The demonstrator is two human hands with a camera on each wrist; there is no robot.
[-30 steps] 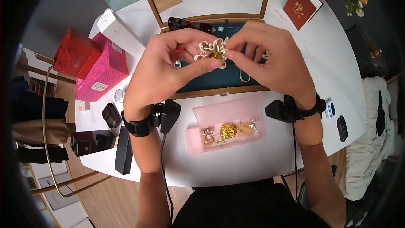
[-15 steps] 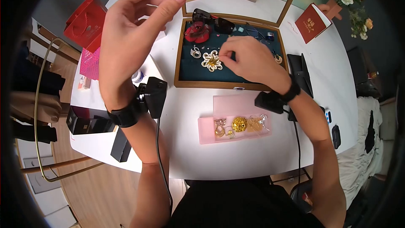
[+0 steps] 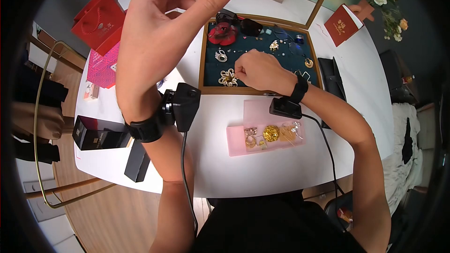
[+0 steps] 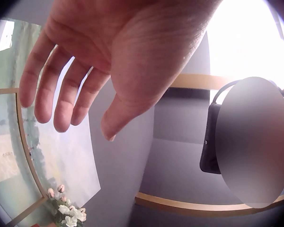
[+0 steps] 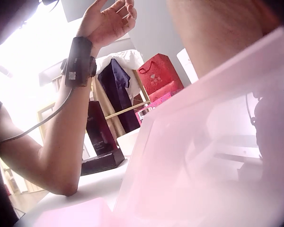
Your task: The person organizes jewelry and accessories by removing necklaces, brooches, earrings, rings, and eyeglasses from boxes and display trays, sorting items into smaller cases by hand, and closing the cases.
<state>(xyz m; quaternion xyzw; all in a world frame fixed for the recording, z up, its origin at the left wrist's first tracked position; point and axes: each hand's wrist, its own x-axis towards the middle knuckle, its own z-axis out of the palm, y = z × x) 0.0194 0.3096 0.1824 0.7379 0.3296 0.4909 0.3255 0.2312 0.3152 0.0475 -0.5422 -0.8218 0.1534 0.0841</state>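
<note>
In the head view my right hand (image 3: 262,70) is low over the dark green lining of a wooden-framed jewellery case (image 3: 202,56). Its curled fingers pinch the right edge of a flower brooch (image 3: 228,78) with looped petals, lying at the case's front left corner; the fingertips are partly hidden. My left hand (image 3: 164,42) is raised left of the case, empty, fingers spread and loosely bent. The left wrist view shows this hand (image 4: 109,56) with relaxed, separated fingers. Above the brooch lie a silver ring-shaped piece (image 3: 221,55) and a red flower (image 3: 222,33).
An open pink box (image 3: 236,141) with several gold pieces stands in front of the case. Sunglasses (image 3: 251,27) lie at its back. Left are a red bag (image 3: 99,23) and black boxes (image 3: 101,133); right, a black pouch (image 3: 332,78) and a red booklet (image 3: 343,26).
The brooch went from between both hands onto the lining, then shifted left and toward the case's front edge with my right hand. My left hand let go and rose to the left.
</note>
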